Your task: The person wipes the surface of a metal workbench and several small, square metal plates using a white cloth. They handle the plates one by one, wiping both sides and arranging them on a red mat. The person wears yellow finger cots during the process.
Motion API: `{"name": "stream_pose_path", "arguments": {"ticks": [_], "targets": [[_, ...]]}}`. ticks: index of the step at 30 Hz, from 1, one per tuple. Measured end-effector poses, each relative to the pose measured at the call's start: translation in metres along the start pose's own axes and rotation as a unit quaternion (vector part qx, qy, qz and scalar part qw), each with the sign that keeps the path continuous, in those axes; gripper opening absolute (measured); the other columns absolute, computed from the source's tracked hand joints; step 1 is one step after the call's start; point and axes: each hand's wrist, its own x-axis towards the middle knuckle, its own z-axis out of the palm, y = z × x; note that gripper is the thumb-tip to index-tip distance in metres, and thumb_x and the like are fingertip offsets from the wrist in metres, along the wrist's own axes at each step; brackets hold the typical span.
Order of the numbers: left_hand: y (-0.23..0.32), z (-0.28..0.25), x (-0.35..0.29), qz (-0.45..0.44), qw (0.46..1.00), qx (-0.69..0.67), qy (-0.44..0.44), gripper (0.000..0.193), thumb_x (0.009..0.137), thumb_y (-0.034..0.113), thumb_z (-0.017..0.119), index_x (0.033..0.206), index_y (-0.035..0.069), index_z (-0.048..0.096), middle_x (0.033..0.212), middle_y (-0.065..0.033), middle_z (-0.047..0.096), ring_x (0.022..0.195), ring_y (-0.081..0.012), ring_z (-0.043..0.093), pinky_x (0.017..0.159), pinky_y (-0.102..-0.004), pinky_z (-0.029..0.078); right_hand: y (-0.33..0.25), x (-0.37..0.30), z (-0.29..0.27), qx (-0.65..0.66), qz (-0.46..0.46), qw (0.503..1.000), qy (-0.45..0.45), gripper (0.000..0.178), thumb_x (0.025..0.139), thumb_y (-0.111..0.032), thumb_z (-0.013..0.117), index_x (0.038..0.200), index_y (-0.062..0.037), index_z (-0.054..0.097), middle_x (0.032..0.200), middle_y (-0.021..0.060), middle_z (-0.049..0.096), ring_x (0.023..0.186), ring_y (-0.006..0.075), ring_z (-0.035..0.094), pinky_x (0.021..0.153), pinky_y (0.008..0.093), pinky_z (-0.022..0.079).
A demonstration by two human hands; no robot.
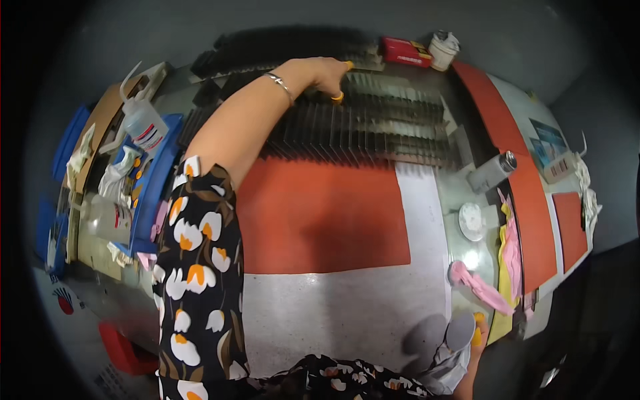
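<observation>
My left hand [325, 75] reaches over the far racks, with yellow finger cots on the thumb and one finger. Those two tips are apart, and nothing shows between them. Thin dark plates [333, 133] stand upright in slotted rows below and around this hand. At the lower right, my right hand [475, 347], also wearing yellow finger cots, is closed on a crumpled light grey cloth [448, 370]. A round grey disc [461, 331] sits at the top of the cloth, against the fingers. Most of the right palm is hidden.
An orange-red mat [323, 217] lies before the racks. Blue tray [155, 193] and squeeze bottle [142, 120] stand left. On the right are a silver cylinder [492, 173], a round white-topped container [471, 220] and pink cloth [481, 288]. A red box [405, 51] sits behind.
</observation>
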Motion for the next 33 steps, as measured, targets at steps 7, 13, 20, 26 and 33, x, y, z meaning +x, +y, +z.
{"name": "stream_pose_path", "arguments": {"ticks": [7, 13, 20, 26, 33], "targets": [[0.001, -0.005, -0.025, -0.005, 0.981, -0.182, 0.067, 0.078, 0.069, 0.012, 0.063, 0.136, -0.004, 0.026, 0.138, -0.0235, 0.034, 0.127, -0.0301, 0.036, 0.103, -0.0328, 0.031, 0.012, 0.012, -0.029, -0.048, -0.010, 0.999, -0.020, 0.018, 0.086, -0.015, 0.053, 0.095, -0.0008, 0.057, 0.087, 0.0025, 0.059, 0.078, 0.0092, 0.054, 0.068, 0.0223, 0.044], [0.075, -0.012, -0.164, 0.055, 0.954, -0.185, 0.232, 0.066, 0.074, 0.000, 0.059, 0.135, 0.002, 0.034, 0.133, -0.0166, 0.044, 0.124, -0.0262, 0.041, 0.103, -0.0348, 0.030, -0.130, 0.032, -0.095, -0.283, 0.048, 0.940, -0.186, 0.014, 0.082, -0.013, 0.060, 0.091, -0.0026, 0.059, 0.087, 0.0027, 0.059, 0.081, 0.0113, 0.055, 0.068, 0.0271, 0.043], [0.140, 0.056, -0.305, 0.004, 0.969, -0.204, 0.137, 0.064, 0.070, 0.003, 0.066, 0.130, 0.003, 0.042, 0.118, -0.0159, 0.055, 0.110, -0.0292, 0.053, 0.095, -0.0363, 0.039, -0.132, 0.179, -0.159, -0.738, -0.161, 0.649, 0.093, 0.021, 0.077, -0.017, 0.053, 0.092, -0.0032, 0.057, 0.077, 0.0214, 0.062, 0.074, 0.0368, 0.061, 0.066, 0.0461, 0.047], [0.159, 0.112, -0.419, -0.100, 0.953, -0.246, 0.150, 0.052, 0.072, 0.011, 0.067, 0.121, 0.005, 0.050, 0.102, -0.0110, 0.062, 0.094, -0.0275, 0.059, 0.084, -0.0352, 0.045, -0.076, 0.225, -0.161, -0.695, -0.261, 0.670, -0.034, 0.032, 0.088, -0.033, 0.044, 0.087, -0.0051, 0.061, 0.075, 0.0192, 0.062, 0.071, 0.0362, 0.060, 0.064, 0.0475, 0.045], [0.154, 0.154, -0.488, -0.342, 0.841, -0.302, 0.291, 0.037, 0.075, 0.006, 0.064, 0.111, 0.002, 0.057, 0.086, -0.0091, 0.063, 0.077, -0.0195, 0.060, 0.073, -0.0303, 0.048, -0.087, 0.198, -0.174, -0.746, -0.296, 0.583, 0.121, 0.039, 0.086, -0.017, 0.054, 0.122, -0.0034, 0.050, 0.119, 0.0225, 0.050, 0.109, 0.0361, 0.049, 0.090, 0.0413, 0.041]]}}
